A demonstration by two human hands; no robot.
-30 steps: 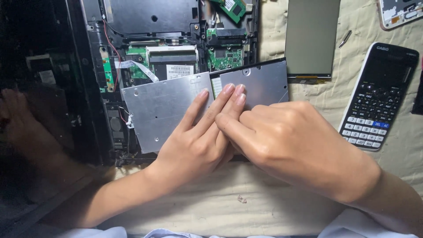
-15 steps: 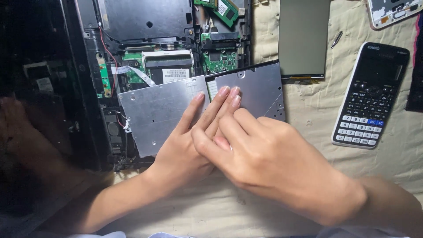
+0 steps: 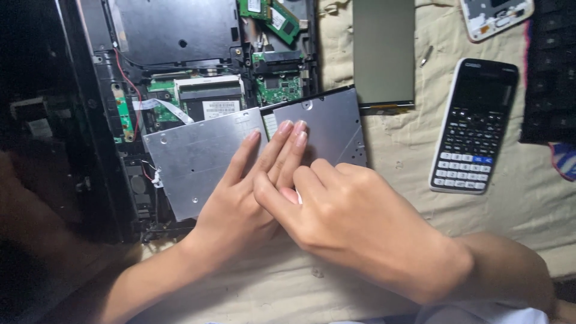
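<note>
A flat silver metal drive (image 3: 192, 162) lies tilted across the opened black laptop base (image 3: 174, 36), its right end hanging over the beige cloth (image 3: 402, 162). My left hand (image 3: 240, 204) rests flat on the drive with the fingers stretched out and close together. My right hand (image 3: 360, 228) lies over the left one. Its fingers are curled down at the drive's near edge, beside my left fingers. What the right fingertips touch is hidden.
Green circuit boards (image 3: 276, 90) and a memory module (image 3: 279, 18) show in the laptop. On the cloth lie a grey rectangular panel (image 3: 384, 48), a small metal pin (image 3: 425, 56), a black calculator (image 3: 474, 126), a white device shell (image 3: 495, 15) and a black keyboard (image 3: 555, 72).
My right hand has drawn back along the left fingers toward me and curled tighter. The left hand stays flat on the drive.
</note>
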